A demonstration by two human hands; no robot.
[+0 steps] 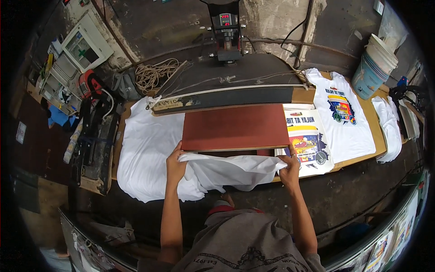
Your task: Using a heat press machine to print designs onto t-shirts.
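A grey printed shirt (244,247), worn by the person, is seen nearest the camera, with both bare forearms reaching away from it toward the bench (378,131). A white garment (231,170) is held stretched between the two hands at the near edge of the bench. The left hand (176,164) is closed on the garment's left end, with the thumb over the fold; the right hand (290,168) is clamped on its right end. The hands are kept well apart, with the cloth sagging slightly between them.

Just beyond the held garment, a red-brown flat platen (235,127) is seen, touched at its near left corner by the left hand. A pile of white cloth (147,149) is spread to the left of the platen and hangs over the near edge. Printed transfer sheets (308,140) lie just right of the platen, beside the right hand. Farther right, a white T-shirt with a colourful print (342,113) is laid flat. At the far side, the dark upper plate of a heat press (229,41) stands, with a coil of rope (152,72) to its left and stacked white buckets (376,65) at the far right.
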